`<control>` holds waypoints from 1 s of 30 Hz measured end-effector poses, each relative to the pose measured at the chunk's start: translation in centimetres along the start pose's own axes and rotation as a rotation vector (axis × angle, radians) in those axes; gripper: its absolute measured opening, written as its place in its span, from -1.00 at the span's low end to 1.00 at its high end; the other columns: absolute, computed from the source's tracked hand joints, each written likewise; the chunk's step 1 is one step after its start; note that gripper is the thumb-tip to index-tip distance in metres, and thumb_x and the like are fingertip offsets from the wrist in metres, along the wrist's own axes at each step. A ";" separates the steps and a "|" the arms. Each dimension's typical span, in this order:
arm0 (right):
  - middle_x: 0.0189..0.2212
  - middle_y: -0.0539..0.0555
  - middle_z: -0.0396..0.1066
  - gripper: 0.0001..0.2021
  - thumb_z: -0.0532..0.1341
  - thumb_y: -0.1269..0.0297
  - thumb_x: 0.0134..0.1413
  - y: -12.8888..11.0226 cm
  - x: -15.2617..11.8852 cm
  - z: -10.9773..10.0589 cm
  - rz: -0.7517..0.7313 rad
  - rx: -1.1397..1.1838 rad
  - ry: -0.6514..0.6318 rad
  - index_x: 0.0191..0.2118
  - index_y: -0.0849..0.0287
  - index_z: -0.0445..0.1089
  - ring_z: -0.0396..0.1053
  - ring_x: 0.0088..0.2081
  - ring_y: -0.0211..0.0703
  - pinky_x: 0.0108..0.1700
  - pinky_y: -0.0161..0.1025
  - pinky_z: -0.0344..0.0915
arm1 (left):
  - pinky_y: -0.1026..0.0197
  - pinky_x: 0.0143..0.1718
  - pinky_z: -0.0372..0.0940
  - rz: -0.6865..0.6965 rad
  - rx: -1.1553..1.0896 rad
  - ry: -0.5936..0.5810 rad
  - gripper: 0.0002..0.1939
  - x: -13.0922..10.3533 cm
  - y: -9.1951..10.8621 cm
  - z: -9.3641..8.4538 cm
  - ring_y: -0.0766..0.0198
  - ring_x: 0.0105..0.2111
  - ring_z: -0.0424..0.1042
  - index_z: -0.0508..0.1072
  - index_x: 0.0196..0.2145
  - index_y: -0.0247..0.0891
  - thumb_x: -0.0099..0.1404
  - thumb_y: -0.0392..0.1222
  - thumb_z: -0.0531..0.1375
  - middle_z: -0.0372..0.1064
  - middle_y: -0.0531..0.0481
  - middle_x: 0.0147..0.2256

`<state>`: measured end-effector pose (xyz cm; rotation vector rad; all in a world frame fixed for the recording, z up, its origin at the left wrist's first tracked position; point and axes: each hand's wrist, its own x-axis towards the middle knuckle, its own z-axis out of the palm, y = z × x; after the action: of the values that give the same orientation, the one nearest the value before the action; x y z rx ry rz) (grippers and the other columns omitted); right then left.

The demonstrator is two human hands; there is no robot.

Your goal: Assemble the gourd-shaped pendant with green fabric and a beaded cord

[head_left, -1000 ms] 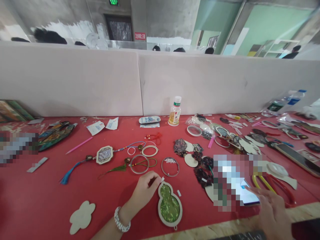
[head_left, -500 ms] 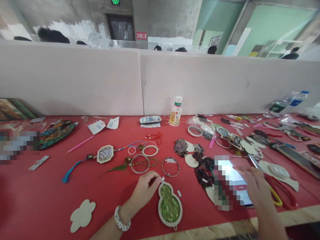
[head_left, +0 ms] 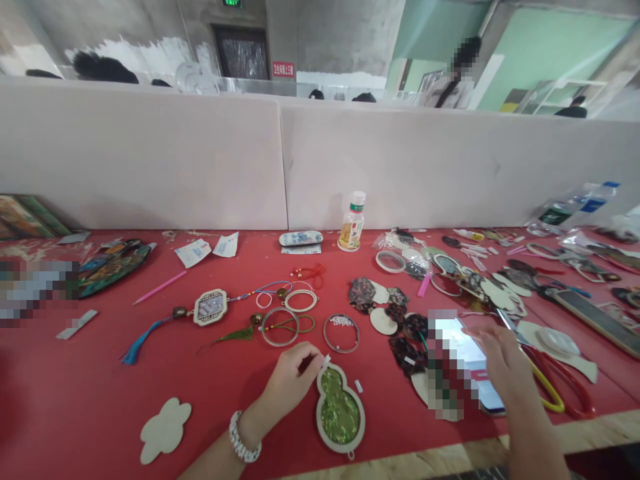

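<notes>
My left hand (head_left: 293, 379) is closed in a pinch on a small white strip (head_left: 327, 360), held at the top of a gourd-shaped pendant. This pendant (head_left: 341, 417) has a pale frame with shiny green filling and a small loop at its lower end, and it lies flat on the red table (head_left: 240, 427). Over a lit phone (head_left: 459, 343), partly blurred out, hovers my right hand (head_left: 500, 357), its fingers stretched towards the screen and nothing in them. Another small white piece (head_left: 359, 386) lies just right of the gourd.
Red- and yellow-handled scissors (head_left: 555, 383) lie beyond my right hand. A ring of white beads (head_left: 341, 333), a tasselled pendant (head_left: 210, 308), a cloud-shaped blank (head_left: 166, 430) and dark shell-like pieces (head_left: 410, 357) are spread around. A bottle (head_left: 351, 223) stands before the white partition (head_left: 400, 167).
My right hand has shifted slightly over the phone, and the page on the screen looks different. My left hand and the gourd pendant stay put. A person now stands beyond the partition at the right.
</notes>
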<state>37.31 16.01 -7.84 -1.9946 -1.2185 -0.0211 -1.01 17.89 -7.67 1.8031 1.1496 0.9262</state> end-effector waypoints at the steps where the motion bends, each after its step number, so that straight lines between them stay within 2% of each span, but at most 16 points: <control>1: -0.38 0.09 0.39 -0.71 -0.03 0.11 -0.03 0.2 -0.1 -0.1 0.040 -0.004 -0.014 -0.34 0.17 0.32 0.35 -0.34 -0.07 -0.36 -0.23 0.22 | 0.36 -0.44 0.15 0.000 0.000 -0.002 -0.79 0.0 0.0 0.0 0.36 -0.50 0.25 0.30 -0.54 -0.29 0.23 -0.24 0.02 0.25 0.07 -0.55; 5: -0.42 0.10 0.39 -0.74 -0.03 0.13 -0.02 0.7 0.0 -0.2 0.146 -0.060 -0.065 -0.40 0.16 0.30 0.33 -0.37 -0.04 -0.38 -0.20 0.18 | 0.36 -0.43 0.15 0.000 -0.001 -0.007 -0.79 0.0 0.1 0.0 0.36 -0.50 0.25 0.30 -0.54 -0.29 0.23 -0.24 0.03 0.25 0.07 -0.55; 11: -0.43 0.09 0.40 -0.68 -0.09 0.09 0.00 0.3 1.1 0.7 0.124 -0.147 -0.149 -0.44 0.13 0.31 0.31 -0.41 -0.06 -0.37 -0.21 0.16 | 0.37 -0.47 0.14 0.003 -0.003 0.002 -0.79 0.1 -0.2 0.0 0.37 -0.51 0.24 0.31 -0.55 -0.30 0.22 -0.24 0.04 0.26 0.07 -0.55; 15: -0.40 0.06 0.42 -0.68 -0.10 0.09 0.02 -0.2 1.4 0.8 0.067 -0.107 -0.178 -0.43 0.12 0.31 0.33 -0.37 -0.08 -0.33 -0.23 0.17 | 0.36 -0.45 0.15 0.002 0.002 -0.004 -0.80 0.1 -0.3 0.0 0.36 -0.50 0.25 0.31 -0.53 -0.29 0.22 -0.24 0.03 0.27 0.06 -0.54; 18: -0.40 0.05 0.42 -0.69 -0.10 0.09 0.03 -0.2 1.1 0.8 0.060 -0.096 -0.158 -0.43 0.11 0.30 0.33 -0.34 -0.07 -0.32 -0.23 0.17 | 0.36 -0.45 0.15 0.000 0.006 -0.009 -0.80 0.1 -0.3 0.0 0.36 -0.50 0.26 0.32 -0.53 -0.29 0.22 -0.24 0.04 0.27 0.06 -0.54; 22: -0.44 0.08 0.40 -0.69 -0.09 0.11 0.02 0.0 0.6 0.5 0.093 -0.125 -0.080 -0.42 0.13 0.32 0.31 -0.40 -0.06 -0.37 -0.22 0.15 | 0.36 -0.44 0.16 0.006 0.000 0.000 -0.80 0.1 -0.2 0.1 0.36 -0.50 0.26 0.32 -0.54 -0.29 0.22 -0.24 0.04 0.27 0.06 -0.54; 27: -0.46 0.12 0.39 -0.68 -0.11 0.12 0.01 -0.9 0.4 -0.1 0.112 -0.141 -0.113 -0.47 0.14 0.29 0.31 -0.41 -0.03 -0.40 -0.21 0.15 | 0.35 -0.44 0.17 0.004 0.004 -0.004 -0.79 0.0 -0.1 0.0 0.35 -0.50 0.26 0.32 -0.53 -0.29 0.22 -0.22 0.02 0.27 0.06 -0.54; 30: -0.44 0.15 0.39 -0.68 -0.11 0.13 0.01 -1.2 -0.1 -0.6 0.122 -0.133 -0.056 -0.44 0.15 0.32 0.31 -0.39 -0.01 -0.39 -0.19 0.15 | 0.34 -0.44 0.17 0.002 0.007 -0.007 -0.79 0.1 -0.1 0.0 0.34 -0.49 0.27 0.32 -0.53 -0.28 0.23 -0.22 0.02 0.28 0.05 -0.53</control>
<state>36.59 15.85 -6.71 -2.1956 -1.1548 0.0149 -1.06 17.97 -7.71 1.8120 1.1481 0.9171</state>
